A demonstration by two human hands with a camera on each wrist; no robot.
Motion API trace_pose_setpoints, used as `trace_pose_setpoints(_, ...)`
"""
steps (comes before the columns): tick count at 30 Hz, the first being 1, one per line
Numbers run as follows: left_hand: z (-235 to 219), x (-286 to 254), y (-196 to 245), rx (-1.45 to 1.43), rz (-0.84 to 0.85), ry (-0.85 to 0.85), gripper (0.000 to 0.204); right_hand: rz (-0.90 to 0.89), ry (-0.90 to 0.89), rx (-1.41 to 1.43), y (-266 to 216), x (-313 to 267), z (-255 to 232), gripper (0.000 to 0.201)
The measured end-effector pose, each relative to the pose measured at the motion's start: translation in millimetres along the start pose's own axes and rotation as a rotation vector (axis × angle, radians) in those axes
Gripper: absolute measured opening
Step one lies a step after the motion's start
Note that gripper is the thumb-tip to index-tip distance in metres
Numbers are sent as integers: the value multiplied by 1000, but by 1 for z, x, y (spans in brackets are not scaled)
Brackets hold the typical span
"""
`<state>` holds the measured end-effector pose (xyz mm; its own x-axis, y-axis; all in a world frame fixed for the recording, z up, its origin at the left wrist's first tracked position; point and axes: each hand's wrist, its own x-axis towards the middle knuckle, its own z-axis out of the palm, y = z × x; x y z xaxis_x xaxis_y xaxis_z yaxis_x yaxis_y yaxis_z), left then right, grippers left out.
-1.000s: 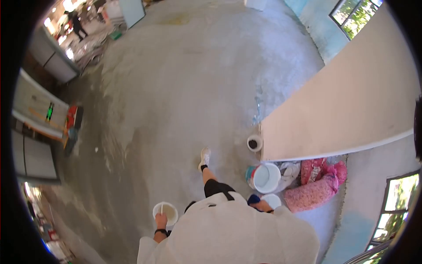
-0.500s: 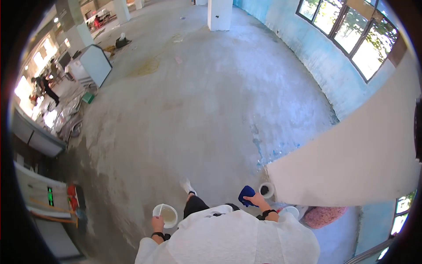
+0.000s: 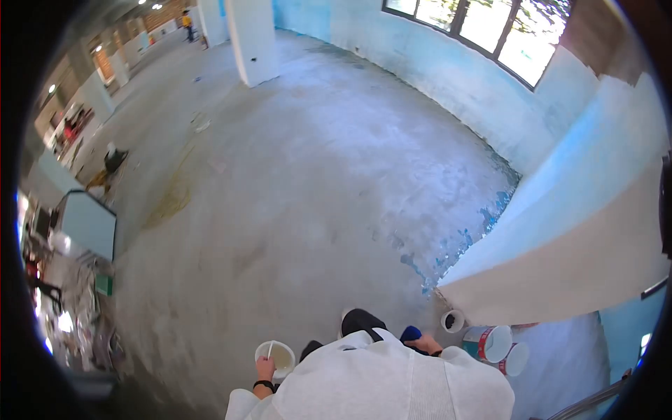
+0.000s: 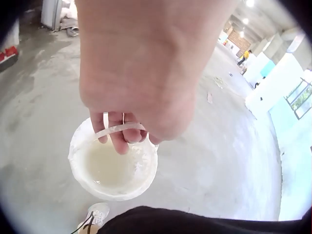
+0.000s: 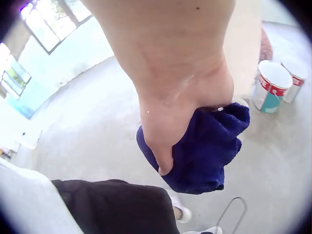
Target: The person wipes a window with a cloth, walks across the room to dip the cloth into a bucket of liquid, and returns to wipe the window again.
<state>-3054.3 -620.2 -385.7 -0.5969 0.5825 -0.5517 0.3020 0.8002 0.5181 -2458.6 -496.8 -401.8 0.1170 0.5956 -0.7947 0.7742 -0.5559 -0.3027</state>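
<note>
My left hand (image 3: 264, 367) carries a white plastic bucket (image 3: 257, 352) by its handle. In the left wrist view the fingers curl under the white handle (image 4: 113, 129), and cloudy pale liquid (image 4: 105, 168) shows inside the bucket (image 4: 76, 168). My right hand (image 5: 168, 122) grips a bunched dark blue cloth (image 5: 207, 153), its thumb pressed along one side. The head view has this hand at my right side, with the cloth (image 3: 410, 334) at its front.
By the wall corner to my right stand a small white tub (image 3: 453, 321) with something dark inside and two paint buckets (image 3: 479, 343). A square pillar (image 3: 250, 42) rises farther ahead. Grey concrete floor (image 3: 301, 182) stretches in front; clutter (image 3: 87, 294) lies on the left.
The view has swung to the right, bringing the pillar and windows further in. My right hand swung forward with the cloth, then back toward my body. The left hand keeps hold of the bucket.
</note>
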Motion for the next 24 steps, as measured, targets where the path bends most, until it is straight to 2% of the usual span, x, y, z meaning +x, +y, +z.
trace_pose_setpoints(2,-16,54,44,102,78,-29,28,183,11,94,-19,1,5,77)
trace_pose_setpoints(3,-21,79,65,133,89,-34,28,189,24,117,-42,18,-2,77)
trace_pose_setpoints(4,-24,103,89,156,26,-42,30,183,25,119,-64,42,-12,77)
trace_pose_setpoints(5,-28,130,112,381,33,-33,31,174,23,124,-88,66,-20,77)
trace_pose_setpoints(6,-27,154,131,330,10,47,32,167,21,128,-111,88,-30,76)
trace_pose_setpoints(8,-30,206,179,370,-5,88,30,154,22,115,-155,128,-68,76)
trace_pose_setpoints(13,-37,321,318,358,-13,104,30,157,-23,50,-248,179,-126,74)
trace_pose_setpoints(14,-38,340,342,348,-16,122,31,130,75,61,-301,187,-162,69)
trace_pose_setpoints(15,-40,363,366,346,-18,113,31,54,144,136,-318,233,-174,67)
trace_pose_setpoints(17,-34,420,409,342,103,68,34,-27,234,161,-389,283,-228,69)
trace_pose_setpoints(18,-27,449,430,339,104,63,34,-90,265,207,-423,307,-251,71)
trace_pose_setpoints(20,-18,510,472,259,64,4,35,2,202,321,-510,330,-305,68)
trace_pose_setpoints(22,-9,571,522,311,118,-22,36,-51,239,387,-561,380,-329,67)
trace_pose_setpoints(23,-4,599,548,285,126,-20,36,-128,306,334,-584,400,-338,69)
trace_pose_setpoints(24,2,622,573,254,132,-19,36,-121,308,331,-597,422,-348,69)
